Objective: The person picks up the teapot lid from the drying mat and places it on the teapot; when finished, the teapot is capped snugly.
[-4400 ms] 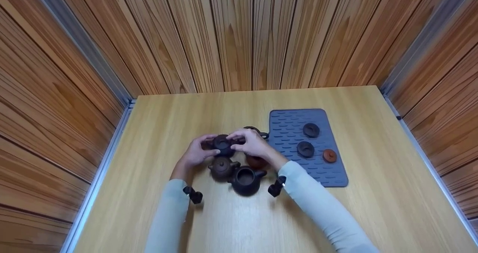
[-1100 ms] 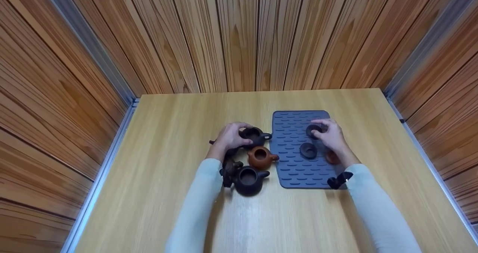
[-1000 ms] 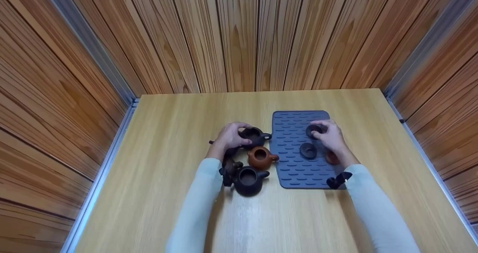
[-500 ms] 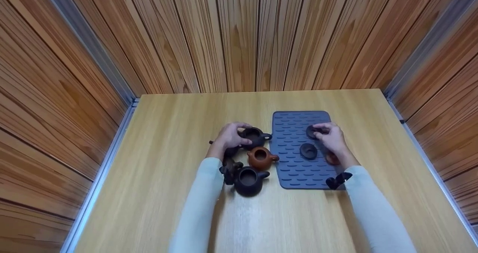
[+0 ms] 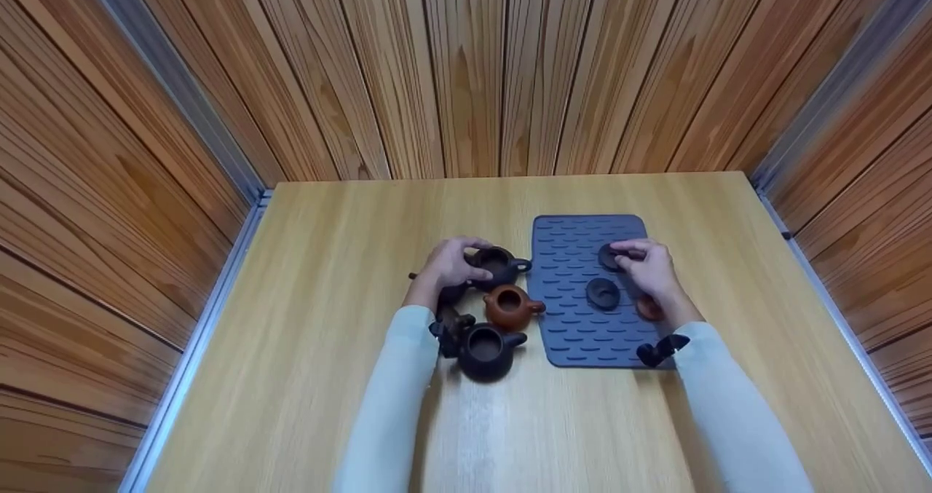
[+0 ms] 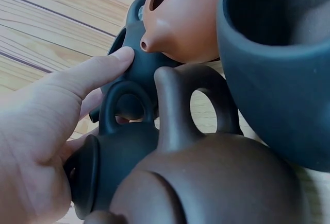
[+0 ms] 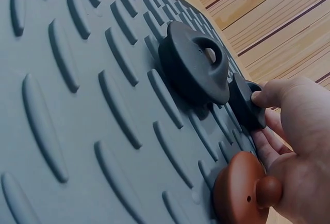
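My left hand (image 5: pixel 445 267) holds the lidless dark teapot (image 5: pixel 499 274) at the back of the cluster; its thumb lies on the body in the left wrist view. Under that hand stands a lidded black teapot (image 6: pixel 126 149), mostly covered in the head view. Between thumb and fingers, my right hand (image 5: pixel 653 271) pinches a dark teapot lid (image 7: pixel 243 103) at the far part of the grey mat (image 5: pixel 564 333). Closer on the mat lie another dark lid (image 7: pixel 193 64) with a loop handle and a reddish-brown lid (image 7: pixel 241 190) with a round knob.
A lidless reddish-brown teapot (image 5: pixel 508 307) and a lidless black teapot (image 5: pixel 484 362) stand close together left of the mat. Beside them is a lidded brown teapot (image 6: pixel 221 183), partly behind my left wrist. Wood-panelled walls (image 5: pixel 466 71) bound the table.
From around the lidded black teapot, my left hand has shifted right to the lidless one behind, and my right hand has crossed to the far lid. Over the last second both hardly move.
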### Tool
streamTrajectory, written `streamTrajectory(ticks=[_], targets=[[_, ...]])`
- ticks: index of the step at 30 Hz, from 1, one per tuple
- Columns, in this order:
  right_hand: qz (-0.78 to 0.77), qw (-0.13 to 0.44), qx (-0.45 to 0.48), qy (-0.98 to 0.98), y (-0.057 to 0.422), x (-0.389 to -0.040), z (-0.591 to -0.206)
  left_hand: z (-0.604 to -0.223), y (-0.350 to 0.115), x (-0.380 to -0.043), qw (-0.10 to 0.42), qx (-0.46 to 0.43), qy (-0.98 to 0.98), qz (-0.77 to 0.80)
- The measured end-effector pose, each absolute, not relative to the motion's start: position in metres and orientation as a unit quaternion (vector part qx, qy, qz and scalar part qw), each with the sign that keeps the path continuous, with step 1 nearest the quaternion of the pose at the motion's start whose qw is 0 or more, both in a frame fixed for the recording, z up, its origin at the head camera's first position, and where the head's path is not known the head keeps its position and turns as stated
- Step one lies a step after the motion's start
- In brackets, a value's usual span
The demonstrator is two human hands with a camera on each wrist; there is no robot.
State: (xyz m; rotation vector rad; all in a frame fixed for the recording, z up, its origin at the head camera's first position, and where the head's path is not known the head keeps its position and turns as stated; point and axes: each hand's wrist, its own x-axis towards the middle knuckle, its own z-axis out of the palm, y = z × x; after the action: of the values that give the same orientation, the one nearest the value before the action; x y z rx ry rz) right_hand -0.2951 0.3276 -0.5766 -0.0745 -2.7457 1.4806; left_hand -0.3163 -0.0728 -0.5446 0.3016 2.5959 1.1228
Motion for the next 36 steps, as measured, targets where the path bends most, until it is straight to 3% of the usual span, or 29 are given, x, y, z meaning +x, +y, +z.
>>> streamTrajectory(ticks=[36], targets=[[0.490,0.022,0.004,-0.871,0.305,-0.296,-0.566,-0.545,-0.073,-0.314,0.140,0.099,0.906,0.386]])
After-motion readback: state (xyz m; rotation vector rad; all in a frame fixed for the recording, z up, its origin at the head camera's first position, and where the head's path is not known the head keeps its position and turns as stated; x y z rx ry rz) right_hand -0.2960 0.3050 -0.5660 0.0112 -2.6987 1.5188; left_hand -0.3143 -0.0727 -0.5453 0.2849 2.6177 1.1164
